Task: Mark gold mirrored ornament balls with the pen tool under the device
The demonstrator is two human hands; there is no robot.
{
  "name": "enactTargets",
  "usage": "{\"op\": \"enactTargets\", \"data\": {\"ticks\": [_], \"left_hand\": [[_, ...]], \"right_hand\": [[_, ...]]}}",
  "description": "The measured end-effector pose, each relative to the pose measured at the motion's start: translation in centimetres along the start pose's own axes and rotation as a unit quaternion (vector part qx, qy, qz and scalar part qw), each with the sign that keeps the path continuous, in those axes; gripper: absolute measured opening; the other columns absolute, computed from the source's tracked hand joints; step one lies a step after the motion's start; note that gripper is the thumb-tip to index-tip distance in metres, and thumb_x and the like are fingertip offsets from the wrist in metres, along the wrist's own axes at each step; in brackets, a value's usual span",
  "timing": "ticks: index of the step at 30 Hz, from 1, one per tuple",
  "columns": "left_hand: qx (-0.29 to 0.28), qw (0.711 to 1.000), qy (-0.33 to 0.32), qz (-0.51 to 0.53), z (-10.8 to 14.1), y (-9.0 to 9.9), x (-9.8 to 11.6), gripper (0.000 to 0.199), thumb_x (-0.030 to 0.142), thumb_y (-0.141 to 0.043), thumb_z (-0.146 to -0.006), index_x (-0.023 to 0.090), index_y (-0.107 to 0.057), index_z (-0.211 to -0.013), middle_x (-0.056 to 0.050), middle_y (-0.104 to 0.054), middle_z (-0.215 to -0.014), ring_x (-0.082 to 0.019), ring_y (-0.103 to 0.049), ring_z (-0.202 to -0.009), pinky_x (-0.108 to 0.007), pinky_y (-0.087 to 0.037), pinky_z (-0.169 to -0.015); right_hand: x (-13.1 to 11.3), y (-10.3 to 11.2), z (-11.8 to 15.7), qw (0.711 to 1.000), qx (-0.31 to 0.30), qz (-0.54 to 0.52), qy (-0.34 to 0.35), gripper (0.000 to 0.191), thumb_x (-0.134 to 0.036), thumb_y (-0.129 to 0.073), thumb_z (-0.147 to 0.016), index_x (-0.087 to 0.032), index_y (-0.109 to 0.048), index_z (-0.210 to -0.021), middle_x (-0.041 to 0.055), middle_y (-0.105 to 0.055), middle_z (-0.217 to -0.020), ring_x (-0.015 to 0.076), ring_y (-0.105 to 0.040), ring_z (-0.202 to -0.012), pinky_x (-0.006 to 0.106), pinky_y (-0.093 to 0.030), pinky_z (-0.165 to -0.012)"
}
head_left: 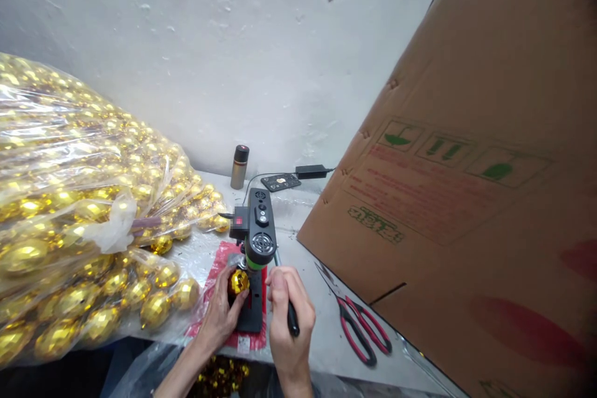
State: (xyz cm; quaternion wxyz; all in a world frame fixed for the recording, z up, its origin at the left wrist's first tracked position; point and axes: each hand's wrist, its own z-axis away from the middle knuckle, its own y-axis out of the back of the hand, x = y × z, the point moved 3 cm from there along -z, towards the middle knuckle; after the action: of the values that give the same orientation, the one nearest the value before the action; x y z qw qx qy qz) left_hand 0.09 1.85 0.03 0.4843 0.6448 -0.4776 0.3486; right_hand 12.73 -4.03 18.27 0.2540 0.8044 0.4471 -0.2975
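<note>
My left hand (pixel 222 306) is closed around a shiny gold faceted ball (pixel 239 282), holding it under the head of a small black bench drill press (pixel 262 224). The drill bit, if there is one, is hidden from me. My right hand (pixel 291 311) is wrapped around the press's lever handle (pixel 293 321), whose black grip end sticks out below the fingers. The black base (pixel 250 321) of the press stands on a red plastic sheet (pixel 222 260).
Big clear plastic bags of gold balls (pixel 107 161) fill the left side. Red-and-black scissors (pixel 361 326) lie to the right, beside a large cardboard box (pixel 466 199). Behind stand a spray can (pixel 239 166), a phone (pixel 280 182) and a power adapter (pixel 311 171) against the wall.
</note>
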Motion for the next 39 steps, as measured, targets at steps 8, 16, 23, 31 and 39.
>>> {"op": "enactTargets", "data": {"ticks": [8, 16, 23, 31, 39], "left_hand": [[-0.059, 0.997, -0.049, -0.023, -0.5, 0.1, -0.5, 0.052, 0.041, -0.063, -0.09, 0.02, -0.054, -0.136, -0.018, -0.061, -0.143, -0.035, -0.056, -0.137, -0.056, -0.046, -0.116], [-0.111, 0.993, -0.021, -0.028, 0.2, 0.4, 0.4, 0.056, 0.037, -0.069, -0.083, 0.018, -0.06, -0.134, -0.018, -0.07, -0.132, -0.036, -0.067, -0.123, -0.056, -0.054, -0.107], [-0.116, 0.993, -0.001, -0.03, 0.0, 0.5, 0.9, 0.056, 0.038, -0.071, -0.082, 0.019, -0.06, -0.134, -0.017, -0.071, -0.132, -0.036, -0.067, -0.123, -0.055, -0.054, -0.107], [-0.124, 0.992, 0.004, -0.021, 0.3, 0.4, 0.5, 0.056, 0.033, -0.071, -0.083, 0.018, -0.058, -0.136, -0.018, -0.069, -0.133, -0.036, -0.066, -0.123, -0.056, -0.053, -0.107], [-0.119, 0.993, -0.009, -0.026, 0.4, 0.1, 0.0, 0.056, 0.033, -0.072, -0.084, 0.02, -0.058, -0.137, -0.017, -0.068, -0.135, -0.036, -0.064, -0.125, -0.056, -0.052, -0.108]], "right_hand": [[0.3, -0.1, 0.3, 1.0, 0.004, 0.003, -0.005, 0.029, -0.019, -0.042, -0.105, -0.021, -0.055, -0.08, -0.0014, -0.051, -0.071, 0.0109, -0.05, -0.059, 0.022, -0.042, -0.054], [0.0, 0.1, 0.5, 1.0, 0.003, 0.004, 0.022, 0.027, -0.015, -0.042, -0.104, -0.022, -0.056, -0.082, -0.0021, -0.054, -0.072, 0.0099, -0.051, -0.058, 0.02, -0.043, -0.054], [1.9, -0.1, 2.3, 0.995, 0.01, 0.026, 0.094, 0.03, -0.013, -0.04, -0.104, -0.022, -0.052, -0.078, -0.0006, -0.057, -0.074, 0.0114, -0.059, -0.064, 0.021, -0.047, -0.058], [4.9, -0.8, 4.5, 0.994, 0.053, 0.029, 0.085, 0.029, -0.015, -0.041, -0.103, -0.022, -0.056, -0.08, -0.0005, -0.059, -0.076, 0.0127, -0.06, -0.068, 0.025, -0.048, -0.064], [5.3, -1.0, 5.0, 0.994, 0.074, 0.005, 0.074, 0.029, -0.015, -0.042, -0.102, -0.022, -0.057, -0.079, -0.0001, -0.059, -0.076, 0.014, -0.06, -0.068, 0.028, -0.047, -0.065]]}}
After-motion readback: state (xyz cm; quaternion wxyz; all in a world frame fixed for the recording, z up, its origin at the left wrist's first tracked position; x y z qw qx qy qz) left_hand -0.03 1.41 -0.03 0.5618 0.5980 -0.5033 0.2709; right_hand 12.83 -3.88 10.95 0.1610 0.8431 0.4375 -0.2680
